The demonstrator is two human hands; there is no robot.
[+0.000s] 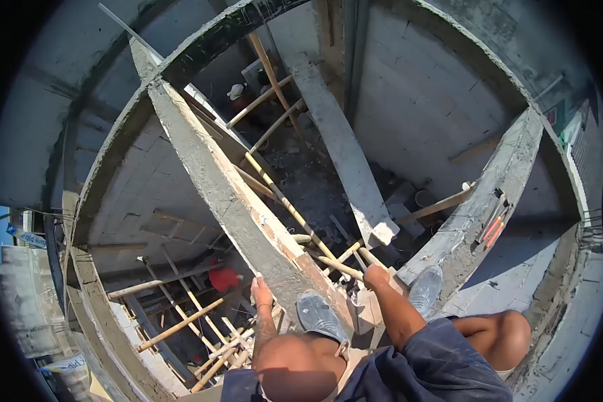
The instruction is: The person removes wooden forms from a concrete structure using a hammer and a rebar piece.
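Observation:
My left hand [261, 293] rests against the edge of the grey concrete beam [208, 174], its fingers bent over the rim. My right hand [376, 276] is closed near the end of a bamboo pole [335, 265], between my two shoes; whether it grips the pole or the wood beside it is hard to make out. My left shoe [318, 311] stands on the concrete beam, and my right shoe [425, 289] is on another beam [476, 187] at the right.
Several tools with orange handles [492, 230] lie on the right beam. Bamboo poles [181, 323] cross the deep opening below. A person in red [224, 278] is down at the left, another with a white cap [236, 92] farther up. A plank [342, 147] slopes down the middle.

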